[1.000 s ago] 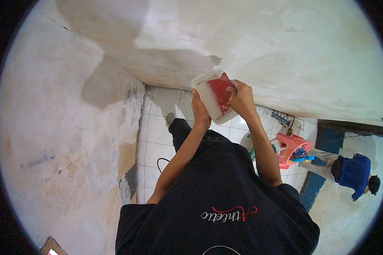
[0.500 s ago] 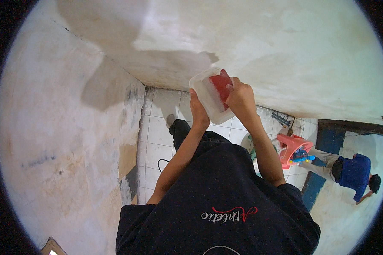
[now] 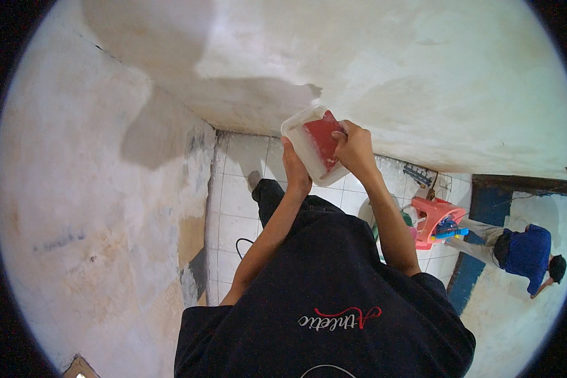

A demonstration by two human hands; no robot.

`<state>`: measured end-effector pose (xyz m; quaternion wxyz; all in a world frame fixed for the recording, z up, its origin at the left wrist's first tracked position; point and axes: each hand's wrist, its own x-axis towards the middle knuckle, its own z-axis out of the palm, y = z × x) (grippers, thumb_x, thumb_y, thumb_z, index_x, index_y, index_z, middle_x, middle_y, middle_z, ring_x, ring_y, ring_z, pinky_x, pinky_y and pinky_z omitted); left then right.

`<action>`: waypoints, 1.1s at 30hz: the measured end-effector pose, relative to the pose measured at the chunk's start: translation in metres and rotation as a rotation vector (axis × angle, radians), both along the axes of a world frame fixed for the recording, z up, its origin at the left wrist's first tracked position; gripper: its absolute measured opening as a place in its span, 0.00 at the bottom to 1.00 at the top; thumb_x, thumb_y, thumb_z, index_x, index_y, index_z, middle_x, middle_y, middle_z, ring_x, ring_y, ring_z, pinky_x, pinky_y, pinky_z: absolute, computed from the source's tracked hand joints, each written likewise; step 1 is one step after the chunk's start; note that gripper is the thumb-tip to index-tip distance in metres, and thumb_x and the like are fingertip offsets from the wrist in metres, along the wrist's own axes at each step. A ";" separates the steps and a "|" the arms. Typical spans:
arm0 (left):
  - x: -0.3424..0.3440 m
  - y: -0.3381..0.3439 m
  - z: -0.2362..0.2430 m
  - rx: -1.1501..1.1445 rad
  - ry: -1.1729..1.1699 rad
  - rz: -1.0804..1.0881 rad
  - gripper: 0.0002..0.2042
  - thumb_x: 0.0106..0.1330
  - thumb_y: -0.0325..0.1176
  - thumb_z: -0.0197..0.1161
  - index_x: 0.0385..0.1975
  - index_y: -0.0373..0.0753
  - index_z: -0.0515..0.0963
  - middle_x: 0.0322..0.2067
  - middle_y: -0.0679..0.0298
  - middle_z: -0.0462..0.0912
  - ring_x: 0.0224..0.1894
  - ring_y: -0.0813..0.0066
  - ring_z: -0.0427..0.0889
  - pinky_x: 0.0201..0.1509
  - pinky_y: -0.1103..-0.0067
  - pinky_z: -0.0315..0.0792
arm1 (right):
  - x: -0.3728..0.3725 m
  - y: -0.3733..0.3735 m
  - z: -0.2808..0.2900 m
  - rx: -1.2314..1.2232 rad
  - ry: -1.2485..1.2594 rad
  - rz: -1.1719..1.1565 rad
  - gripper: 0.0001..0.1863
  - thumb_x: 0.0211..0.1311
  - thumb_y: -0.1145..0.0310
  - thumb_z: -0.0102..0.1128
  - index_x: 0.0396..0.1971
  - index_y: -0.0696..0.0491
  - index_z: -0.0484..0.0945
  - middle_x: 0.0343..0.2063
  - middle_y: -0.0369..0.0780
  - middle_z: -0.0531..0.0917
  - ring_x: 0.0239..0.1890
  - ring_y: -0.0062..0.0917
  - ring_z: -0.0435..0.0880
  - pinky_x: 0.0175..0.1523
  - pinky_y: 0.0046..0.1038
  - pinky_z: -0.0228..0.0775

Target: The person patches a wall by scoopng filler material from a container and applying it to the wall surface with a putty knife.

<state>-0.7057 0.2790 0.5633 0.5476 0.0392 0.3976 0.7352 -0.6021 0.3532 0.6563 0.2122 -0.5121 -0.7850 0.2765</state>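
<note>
A white plastic tub (image 3: 305,155) with pale, pasty contents is held out in front of me, just short of the mottled wall (image 3: 422,82). My left hand (image 3: 295,164) grips the tub's left side, thumb up along its rim. Inside the tub is a red flat scraper (image 3: 319,133), smeared with white; my right hand (image 3: 354,148) holds it at its right side, fingers curled and thumb over its face.
Another wall (image 3: 88,239) is on the left. Below is a white tiled floor (image 3: 236,227) with my foot and a black cable. To the right stand a pink plastic stool (image 3: 428,217) bearing blue items, dark tools (image 3: 417,176), and a co-worker in blue (image 3: 526,252) at the far wall.
The red scraper and my right hand have shifted slightly within the tub, and more of the scraper's face shows than half a second ago. The co-worker's arm has moved a little.
</note>
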 end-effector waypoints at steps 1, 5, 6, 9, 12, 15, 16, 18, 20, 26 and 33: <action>0.000 0.000 -0.006 0.002 0.002 0.000 0.36 0.74 0.63 0.33 0.64 0.35 0.62 0.56 0.54 0.73 0.57 0.62 0.75 0.60 0.69 0.73 | -0.001 -0.002 0.005 0.011 0.002 -0.024 0.04 0.56 0.78 0.58 0.30 0.62 0.79 0.25 0.56 0.81 0.29 0.53 0.81 0.35 0.42 0.73; -0.003 -0.001 -0.021 0.069 -0.104 -0.035 0.35 0.74 0.62 0.31 0.65 0.37 0.60 0.58 0.53 0.72 0.59 0.62 0.74 0.61 0.68 0.72 | -0.004 -0.011 0.028 0.103 -0.005 -0.014 0.05 0.57 0.77 0.57 0.32 0.62 0.78 0.24 0.56 0.80 0.29 0.53 0.81 0.35 0.44 0.72; -0.003 -0.001 -0.020 0.090 -0.112 -0.030 0.35 0.74 0.62 0.31 0.65 0.38 0.60 0.58 0.54 0.71 0.59 0.62 0.73 0.62 0.67 0.72 | -0.005 -0.010 0.031 0.102 -0.005 -0.018 0.05 0.57 0.77 0.57 0.32 0.62 0.78 0.24 0.56 0.80 0.29 0.53 0.81 0.35 0.44 0.72; -0.003 0.001 -0.019 0.098 -0.141 -0.034 0.35 0.74 0.62 0.31 0.66 0.39 0.59 0.59 0.54 0.70 0.61 0.61 0.72 0.63 0.66 0.70 | -0.008 -0.009 0.031 0.062 -0.185 -0.016 0.05 0.57 0.77 0.57 0.32 0.62 0.76 0.23 0.57 0.80 0.29 0.54 0.81 0.34 0.45 0.72; -0.002 0.002 -0.018 0.067 -0.119 -0.041 0.38 0.71 0.67 0.30 0.68 0.42 0.58 0.62 0.55 0.68 0.63 0.56 0.69 0.67 0.63 0.65 | -0.009 -0.010 0.021 0.078 -0.184 -0.006 0.05 0.57 0.76 0.58 0.31 0.62 0.76 0.23 0.58 0.80 0.30 0.54 0.81 0.35 0.46 0.72; -0.002 0.002 -0.022 0.103 -0.093 -0.060 0.39 0.69 0.69 0.32 0.67 0.42 0.59 0.61 0.55 0.69 0.62 0.56 0.70 0.65 0.63 0.67 | -0.008 -0.011 0.002 0.034 -0.122 0.023 0.05 0.57 0.77 0.58 0.30 0.62 0.76 0.23 0.58 0.80 0.30 0.54 0.81 0.35 0.45 0.72; -0.002 0.001 -0.023 0.103 -0.094 -0.059 0.39 0.69 0.69 0.32 0.67 0.42 0.59 0.61 0.55 0.69 0.62 0.56 0.70 0.65 0.63 0.67 | -0.006 -0.010 -0.002 0.037 -0.086 0.030 0.05 0.56 0.77 0.59 0.30 0.63 0.77 0.24 0.58 0.80 0.30 0.54 0.81 0.35 0.45 0.72; -0.002 -0.001 -0.024 0.015 -0.039 -0.061 0.39 0.69 0.69 0.34 0.67 0.42 0.60 0.61 0.55 0.69 0.60 0.56 0.72 0.63 0.63 0.70 | -0.002 -0.006 -0.011 0.041 -0.049 0.036 0.05 0.56 0.77 0.59 0.30 0.63 0.77 0.25 0.57 0.80 0.30 0.54 0.82 0.35 0.44 0.72; -0.002 -0.002 -0.025 0.009 -0.037 -0.077 0.39 0.69 0.69 0.34 0.67 0.41 0.59 0.61 0.55 0.69 0.60 0.57 0.72 0.62 0.63 0.70 | 0.004 -0.002 -0.019 -0.007 -0.011 -0.003 0.05 0.55 0.77 0.59 0.30 0.63 0.79 0.26 0.57 0.81 0.31 0.53 0.82 0.35 0.41 0.73; 0.002 -0.003 -0.015 -0.003 0.015 -0.094 0.39 0.70 0.68 0.34 0.68 0.40 0.57 0.62 0.54 0.68 0.61 0.57 0.72 0.63 0.64 0.70 | 0.011 -0.002 -0.015 -0.018 0.023 -0.075 0.06 0.56 0.78 0.59 0.33 0.61 0.81 0.27 0.56 0.82 0.32 0.51 0.82 0.37 0.38 0.74; 0.001 0.002 -0.012 0.008 0.065 -0.126 0.38 0.71 0.66 0.33 0.68 0.40 0.56 0.62 0.54 0.67 0.63 0.58 0.70 0.64 0.65 0.69 | 0.051 0.015 -0.027 -0.066 0.072 -0.100 0.08 0.59 0.78 0.57 0.37 0.65 0.81 0.28 0.50 0.85 0.30 0.32 0.86 0.38 0.29 0.75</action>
